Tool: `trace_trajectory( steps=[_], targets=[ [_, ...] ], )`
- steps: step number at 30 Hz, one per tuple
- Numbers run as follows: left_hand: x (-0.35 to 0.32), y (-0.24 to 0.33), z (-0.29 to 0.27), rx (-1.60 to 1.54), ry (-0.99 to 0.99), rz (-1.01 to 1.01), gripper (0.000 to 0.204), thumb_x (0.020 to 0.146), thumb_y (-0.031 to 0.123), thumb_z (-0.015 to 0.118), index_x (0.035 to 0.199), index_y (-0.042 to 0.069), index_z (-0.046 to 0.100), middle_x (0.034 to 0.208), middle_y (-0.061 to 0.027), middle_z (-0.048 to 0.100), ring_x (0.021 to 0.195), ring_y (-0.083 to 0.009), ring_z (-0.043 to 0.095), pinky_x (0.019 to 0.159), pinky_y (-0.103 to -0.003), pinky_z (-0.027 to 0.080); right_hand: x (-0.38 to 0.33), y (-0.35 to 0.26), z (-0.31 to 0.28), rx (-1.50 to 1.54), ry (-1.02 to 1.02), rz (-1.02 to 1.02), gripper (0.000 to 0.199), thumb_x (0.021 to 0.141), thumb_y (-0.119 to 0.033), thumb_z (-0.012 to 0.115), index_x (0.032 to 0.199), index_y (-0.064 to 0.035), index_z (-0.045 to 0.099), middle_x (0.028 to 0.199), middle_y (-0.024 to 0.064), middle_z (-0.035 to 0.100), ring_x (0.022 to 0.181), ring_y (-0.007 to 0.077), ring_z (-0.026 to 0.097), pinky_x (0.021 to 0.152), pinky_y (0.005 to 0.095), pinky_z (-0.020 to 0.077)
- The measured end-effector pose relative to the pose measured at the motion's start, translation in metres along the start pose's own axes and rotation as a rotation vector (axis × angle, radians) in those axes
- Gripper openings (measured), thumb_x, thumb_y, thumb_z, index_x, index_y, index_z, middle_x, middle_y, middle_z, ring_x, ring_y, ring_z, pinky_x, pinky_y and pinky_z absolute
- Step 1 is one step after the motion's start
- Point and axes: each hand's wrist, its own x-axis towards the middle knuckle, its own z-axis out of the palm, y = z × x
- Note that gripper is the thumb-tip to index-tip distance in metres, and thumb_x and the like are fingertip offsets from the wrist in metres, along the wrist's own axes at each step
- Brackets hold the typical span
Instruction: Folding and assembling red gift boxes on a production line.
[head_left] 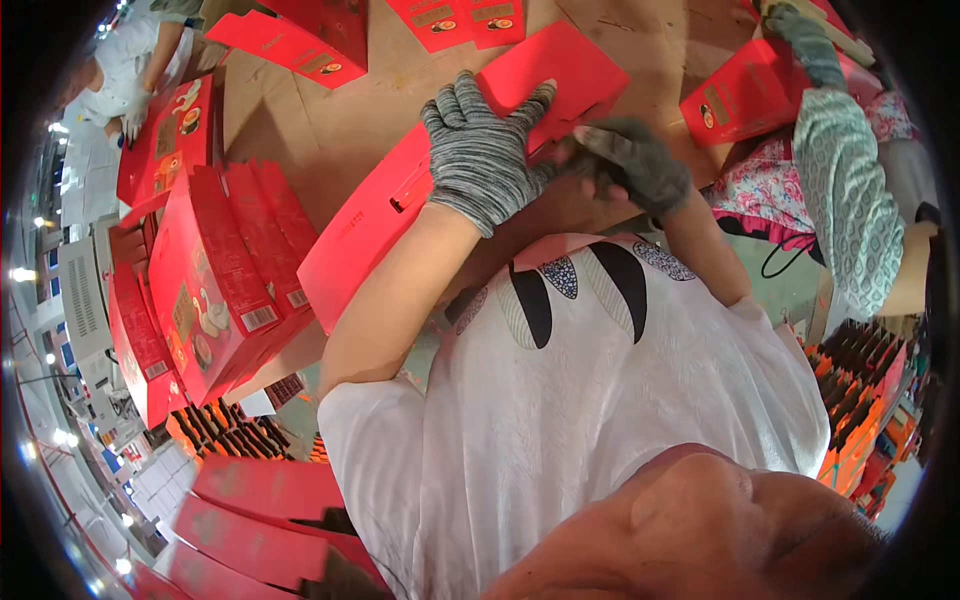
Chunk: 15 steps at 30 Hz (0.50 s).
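Observation:
A long red cardboard box [358, 235] lies slanted across the table in front of me, with a slot in its side and a raised panel at its far right end. My left hand [482, 150], in a grey striped knit glove, spans the box near its middle, fingers spread over it and thumb by the near edge. Close to the box's right end is my right hand [635, 165] in a darker glove with bare fingertips. Its fingers are bent and blurred by motion, so whether they pinch anything is unclear.
Several red boxes [215, 290] stand at the left; another red box [285, 45] is at the far edge of the brown table [375, 100]. On the right, a co-worker's gloved hand [805, 45] is at a red box [745, 95]. Red cartons [265, 490] are stacked at lower left.

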Motion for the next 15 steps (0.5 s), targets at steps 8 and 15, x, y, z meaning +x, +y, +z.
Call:
trace_trajectory(
  steps=[8, 15],
  targets=[
    [0.012, 0.005, 0.004, 0.072, 0.036, 0.005, 0.059, 0.079, 0.056, 0.053, 0.134, 0.037, 0.042, 0.13, -0.0296, 0.034, 0.114, -0.0424, 0.037, 0.095, -0.055, 0.027, 0.014, -0.032, -0.034, -1.433, 0.27, -0.779, 0.068, 0.069, -0.033, 0.073, 0.128, -0.0125, 0.047, 0.123, 0.0109, 0.051, 0.095, 0.0287, 0.06, 0.077, 0.0369, 0.0496],
    [0.01, 0.012, 0.006, 0.186, -0.01, -0.005, 0.055, 0.084, 0.056, 0.045, 0.136, 0.039, 0.038, 0.131, -0.0315, 0.033, 0.115, -0.0424, 0.036, 0.094, -0.058, 0.026, 0.052, -0.044, -0.049, -1.762, 0.102, -0.846, 0.085, 0.06, -0.038, 0.078, 0.133, -0.0123, 0.042, 0.134, 0.0116, 0.043, 0.121, 0.036, 0.041, 0.1, 0.0473, 0.0333]
  ],
)
